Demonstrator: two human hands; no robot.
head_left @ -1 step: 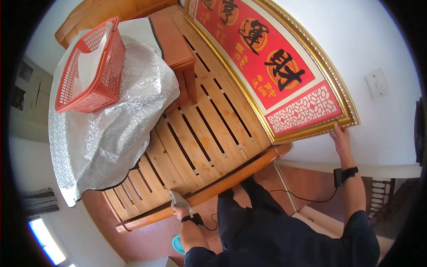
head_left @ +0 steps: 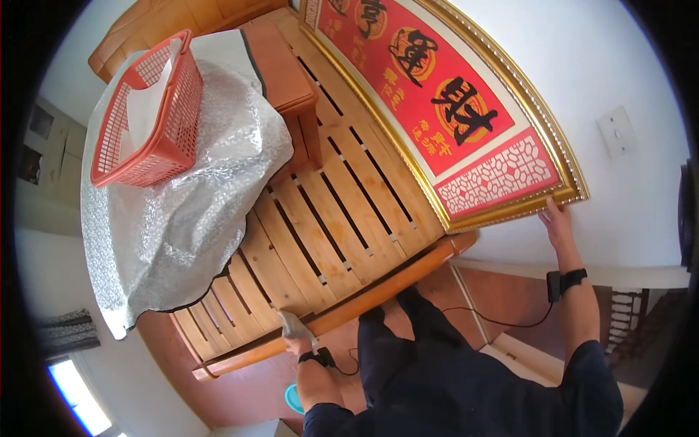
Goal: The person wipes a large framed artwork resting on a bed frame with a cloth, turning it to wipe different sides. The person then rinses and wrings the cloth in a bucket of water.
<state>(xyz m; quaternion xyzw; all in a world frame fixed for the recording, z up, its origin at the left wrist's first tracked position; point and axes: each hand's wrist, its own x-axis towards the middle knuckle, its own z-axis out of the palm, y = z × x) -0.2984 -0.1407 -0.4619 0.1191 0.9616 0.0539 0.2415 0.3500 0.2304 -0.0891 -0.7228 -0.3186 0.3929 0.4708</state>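
Observation:
My left hand [head_left: 297, 342] is closed on a grey cloth [head_left: 293, 325], held against the rounded wooden front rail [head_left: 364, 304] of a slatted bench or bed [head_left: 306, 240]. A large framed picture [head_left: 502, 175] with a gold border, a red ground and black characters leans on the white wall, its lower end close to the rail's right end. At that picture's lower right corner my right hand [head_left: 559, 224] grips the gold edge with its fingers. The slats between the picture and the cloth lie bare.
A pink plastic basket [head_left: 178, 138] with white sheets inside stands on a silvery cover [head_left: 189, 218], draped over a reddish-brown wooden table [head_left: 280, 73]. A wall switch [head_left: 617, 132] is at the right. A black cable [head_left: 502, 329] hangs from my right wrist; a turquoise basin [head_left: 293, 398] sits below.

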